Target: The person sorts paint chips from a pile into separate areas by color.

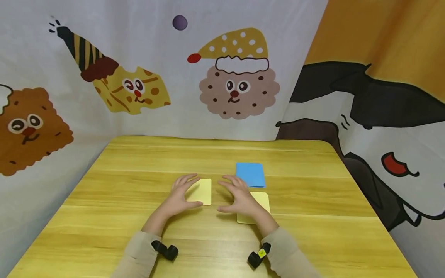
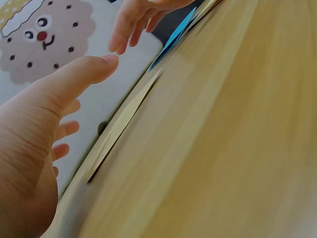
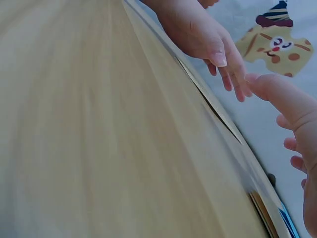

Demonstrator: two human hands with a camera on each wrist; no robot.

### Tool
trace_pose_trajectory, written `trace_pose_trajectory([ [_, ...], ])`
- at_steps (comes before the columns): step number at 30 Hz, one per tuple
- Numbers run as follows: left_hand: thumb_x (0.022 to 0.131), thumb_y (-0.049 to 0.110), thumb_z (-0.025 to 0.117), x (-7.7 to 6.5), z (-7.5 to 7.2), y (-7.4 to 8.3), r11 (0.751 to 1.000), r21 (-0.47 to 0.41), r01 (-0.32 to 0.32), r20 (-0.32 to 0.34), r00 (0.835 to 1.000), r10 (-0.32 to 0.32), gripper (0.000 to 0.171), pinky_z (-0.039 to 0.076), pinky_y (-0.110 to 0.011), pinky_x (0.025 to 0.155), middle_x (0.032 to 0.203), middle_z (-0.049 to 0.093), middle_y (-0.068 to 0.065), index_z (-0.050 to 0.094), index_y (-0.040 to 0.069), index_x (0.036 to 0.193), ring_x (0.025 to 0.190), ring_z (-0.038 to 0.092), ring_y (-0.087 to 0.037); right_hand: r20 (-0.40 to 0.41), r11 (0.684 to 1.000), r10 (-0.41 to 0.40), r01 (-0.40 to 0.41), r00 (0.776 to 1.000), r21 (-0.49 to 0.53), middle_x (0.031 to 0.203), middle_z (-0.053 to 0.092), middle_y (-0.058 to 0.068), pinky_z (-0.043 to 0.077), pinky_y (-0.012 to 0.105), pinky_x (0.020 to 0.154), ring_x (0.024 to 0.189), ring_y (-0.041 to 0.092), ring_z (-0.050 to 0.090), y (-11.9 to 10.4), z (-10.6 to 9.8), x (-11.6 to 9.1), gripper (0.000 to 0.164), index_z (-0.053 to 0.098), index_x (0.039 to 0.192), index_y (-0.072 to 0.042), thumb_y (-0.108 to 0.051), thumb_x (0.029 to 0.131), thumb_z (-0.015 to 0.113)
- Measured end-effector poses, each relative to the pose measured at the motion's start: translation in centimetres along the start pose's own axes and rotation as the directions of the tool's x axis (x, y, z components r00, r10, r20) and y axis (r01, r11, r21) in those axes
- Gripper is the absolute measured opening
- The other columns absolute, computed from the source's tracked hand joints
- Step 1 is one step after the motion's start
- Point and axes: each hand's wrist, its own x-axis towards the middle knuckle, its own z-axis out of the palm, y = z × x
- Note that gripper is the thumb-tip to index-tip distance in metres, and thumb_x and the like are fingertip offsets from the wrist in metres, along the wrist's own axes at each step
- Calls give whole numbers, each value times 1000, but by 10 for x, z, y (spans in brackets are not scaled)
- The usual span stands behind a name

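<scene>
In the head view a yellow square of paper (image 1: 206, 192) lies on the table, partly covered by my left hand (image 1: 180, 195), which hovers over its left side with thumb and fingers spread. My right hand (image 1: 240, 197) faces it across a gap, fingers apart and holding nothing. Beneath and behind the right hand lies a second yellow square (image 1: 262, 200), partly hidden. Just beyond it rests a blue square (image 1: 251, 175). Both wrist views show the hands raised above the tabletop; the left wrist view catches the first yellow square (image 2: 126, 124) nearly edge-on.
The wood-grain table (image 1: 139, 162) reaches back to a printed cloth (image 1: 146, 23) with cartoon food figures. A darker printed panel (image 1: 361, 170) hangs along the right. Each wrist wears a small black camera, one on the left (image 1: 165, 250) and one on the right (image 1: 259, 255).
</scene>
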Motion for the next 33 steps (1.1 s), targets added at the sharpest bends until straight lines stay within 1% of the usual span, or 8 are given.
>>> trace_pose_trajectory([
  [5,72,43,83,-9,-11,-12,1000,-23,3,28,1000,-3,91,9,-67,103,152,30,-12,41,7,145,138,16,-39,34,999,30,-30,999,16,151,29,12,11,61,107,138,38,19,-12,12,8,85,44,145,-14,-47,75,79],
  [9,72,43,82,-13,-18,-18,1000,-19,15,64,998,-14,92,9,-68,102,152,30,-13,41,7,146,138,17,-39,73,998,61,-63,995,27,152,28,10,12,60,107,140,35,17,-19,21,13,85,42,146,-18,-49,75,78],
  [14,70,45,83,-14,-23,-24,999,-1,40,91,995,-40,94,12,-70,100,152,30,-13,41,8,146,138,17,-39,107,993,111,-113,988,20,154,25,9,13,60,108,141,33,14,-22,27,19,86,40,147,-21,-53,76,76],
  [19,68,46,84,-13,-26,-27,998,24,57,127,990,-60,98,11,-70,100,153,28,-12,39,9,147,138,15,-40,148,988,155,-155,977,-12,156,22,9,13,59,109,142,33,13,-21,31,26,88,37,149,-22,-55,76,74],
  [22,68,46,85,-11,-27,-28,997,40,62,146,987,-67,99,10,-70,101,154,27,-12,39,9,147,138,15,-40,167,986,166,-161,972,-45,156,21,10,14,57,109,142,33,14,-20,32,30,88,37,149,-21,-55,77,74],
  [27,68,46,85,-10,-28,-29,998,46,49,147,988,-55,97,11,-67,102,151,32,-12,42,6,145,137,20,-38,182,984,169,-155,969,-90,156,22,9,15,54,110,142,32,16,-19,33,35,87,37,149,-21,-55,78,73],
  [33,68,44,85,-9,-27,-30,998,48,30,142,989,-37,92,13,-63,103,148,37,-10,46,5,142,135,25,-35,186,985,158,-143,970,-93,155,25,8,14,52,111,141,31,17,-18,33,36,84,40,148,-19,-53,79,74],
])
